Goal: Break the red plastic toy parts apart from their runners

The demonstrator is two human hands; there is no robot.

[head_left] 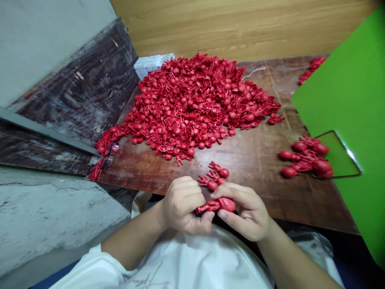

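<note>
We have glasses (110,155) at the left edge of the table (249,160), white blocks (152,64) behind it, a white cord (254,72) on it, and a green board (345,80) along its right side.

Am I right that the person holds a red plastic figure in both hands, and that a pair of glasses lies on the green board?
No: the head view shows the glasses at the left edge of the wooden table, not on the green board.

The toy parts (186,104) are all 1 red — the board (339,88) bright green, the tabletop (249,160) streaked brown.
</note>
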